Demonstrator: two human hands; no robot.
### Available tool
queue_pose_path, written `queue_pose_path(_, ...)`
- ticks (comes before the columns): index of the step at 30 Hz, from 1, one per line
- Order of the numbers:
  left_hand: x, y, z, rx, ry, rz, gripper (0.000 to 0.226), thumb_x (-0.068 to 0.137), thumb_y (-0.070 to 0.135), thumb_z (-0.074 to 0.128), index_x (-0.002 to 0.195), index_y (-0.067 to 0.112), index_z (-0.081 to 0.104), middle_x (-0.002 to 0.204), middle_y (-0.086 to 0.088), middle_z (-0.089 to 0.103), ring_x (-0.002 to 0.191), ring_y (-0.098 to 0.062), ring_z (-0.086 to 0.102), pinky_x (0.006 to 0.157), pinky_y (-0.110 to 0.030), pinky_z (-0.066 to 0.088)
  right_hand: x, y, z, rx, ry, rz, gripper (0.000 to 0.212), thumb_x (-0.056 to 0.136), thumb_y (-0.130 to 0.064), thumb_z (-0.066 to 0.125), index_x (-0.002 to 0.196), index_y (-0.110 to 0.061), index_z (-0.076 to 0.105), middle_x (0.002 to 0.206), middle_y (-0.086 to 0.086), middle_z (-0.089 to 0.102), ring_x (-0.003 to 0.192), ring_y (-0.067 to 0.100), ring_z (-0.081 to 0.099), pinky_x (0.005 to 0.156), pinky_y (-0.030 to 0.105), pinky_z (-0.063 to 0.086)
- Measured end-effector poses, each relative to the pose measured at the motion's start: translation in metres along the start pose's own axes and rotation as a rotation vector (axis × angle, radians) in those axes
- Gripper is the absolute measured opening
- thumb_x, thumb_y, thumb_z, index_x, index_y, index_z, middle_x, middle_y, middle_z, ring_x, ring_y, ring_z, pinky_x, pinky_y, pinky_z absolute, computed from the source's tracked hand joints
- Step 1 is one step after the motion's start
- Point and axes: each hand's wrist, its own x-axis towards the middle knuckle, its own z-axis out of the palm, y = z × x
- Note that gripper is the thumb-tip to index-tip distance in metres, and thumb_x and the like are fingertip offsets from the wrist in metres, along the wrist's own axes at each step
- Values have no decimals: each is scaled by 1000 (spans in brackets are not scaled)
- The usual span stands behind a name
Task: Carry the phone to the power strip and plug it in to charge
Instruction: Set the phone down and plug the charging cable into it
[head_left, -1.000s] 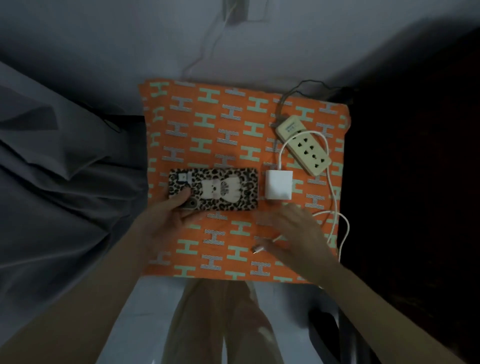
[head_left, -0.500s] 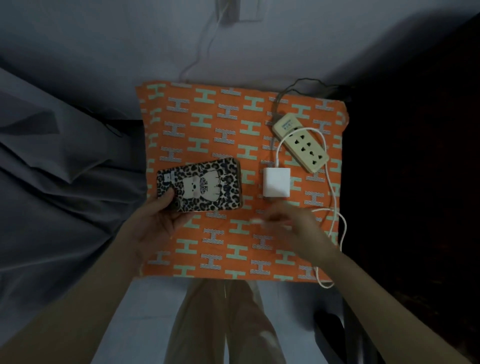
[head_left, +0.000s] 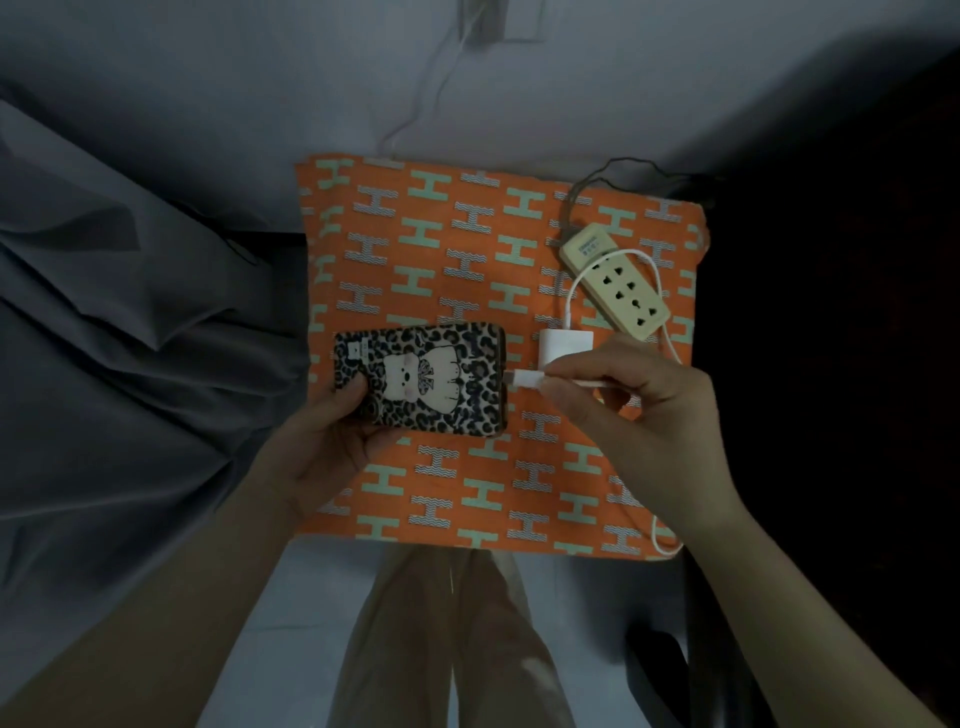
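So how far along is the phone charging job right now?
Done: the leopard-print cased phone is beside the cream power strip on the orange patterned cloth. In hand: the left hand holds the phone while the right hand brings the white cable connector to its end; whether it is seated is unclear. Left: the white charger block lies unplugged from the strip.

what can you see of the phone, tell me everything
The phone shows only its back, in a glossy leopard-print case with a pale cartoon animal at the middle. It lies lengthwise, left to right, over the orange patterned cloth. The left hand grips its left end; the right hand holds a white cable connector at its right edge.
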Motion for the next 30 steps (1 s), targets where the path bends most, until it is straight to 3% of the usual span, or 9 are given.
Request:
queue_pose_path(2, -1, 0, 0, -3, 6, 7, 77, 50, 27, 89, 119, 17, 59, 107, -5, 74, 94, -22, 71, 66, -30, 60, -1, -1, 1, -2, -17, 32, 9, 79, -29, 69, 83, -37, 69, 72, -21, 64, 65, 6, 55, 60, 15, 42)
queue_pose_path(5, -1, 2, -1, 17, -10, 27, 83, 55, 27, 86, 130, 16, 50, 112, -5, 72, 96, -23, 71, 69, -31, 60, -1, -2, -3, -42, -55, 69, 11, 80, -20, 73, 80, -31, 69, 75, -18, 65, 69, 0, 60, 61, 11, 44)
queue_pose_path(8, -3, 5, -2, 65, -12, 54, 80, 58, 26, 84, 130, 16, 49, 112, -5, 72, 96, -22, 71, 69, -31, 60, 0, 0, -7, -109, -112, 190, 18, 81, -18, 73, 75, -34, 68, 79, -16, 69, 78, 2, 66, 69, 15, 52)
queue_pose_path(10, -4, 7, -3, 96, -13, 62, 74, 63, 23, 78, 130, 15, 49, 110, -4, 72, 94, -22, 71, 69, -32, 60, 1, 2, -8, -137, -132, 244, 17, 80, -20, 73, 72, -35, 68, 77, -18, 68, 79, -2, 65, 71, 11, 51)
queue_pose_path(13, -5, 9, -3, 148, 13, 82, 45, 74, 17, 60, 119, 20, 55, 102, 0, 75, 88, -18, 72, 66, -30, 59, 1, 3, -7, -159, -145, 287, 16, 80, -22, 73, 72, -35, 68, 74, -21, 67, 79, -6, 64, 69, 7, 50)
queue_pose_path(18, -6, 9, -2, 183, 35, 86, 47, 71, 18, 63, 117, 21, 57, 102, -1, 74, 89, -20, 72, 73, -35, 60, 3, 7, -3, -170, -108, 269, 18, 80, -19, 73, 72, -33, 68, 75, -20, 67, 80, -7, 63, 70, 4, 46)
queue_pose_path(24, -3, 5, 3, 113, 42, 104, 37, 90, 5, 41, 123, 19, 50, 100, 0, 75, 88, -18, 72, 67, -31, 59, -1, 15, 8, -69, 61, 270, 8, 83, -18, 71, 78, -24, 71, 75, -16, 71, 77, 2, 67, 71, 13, 51)
queue_pose_path(30, -3, 1, 2, 100, 79, 112, 50, 87, 8, 47, 136, 18, 42, 111, -3, 72, 96, -21, 70, 72, -33, 59, 1, 19, 15, 1, 49, 329, 7, 83, -19, 71, 77, -22, 72, 68, -24, 68, 69, -4, 63, 64, 7, 46)
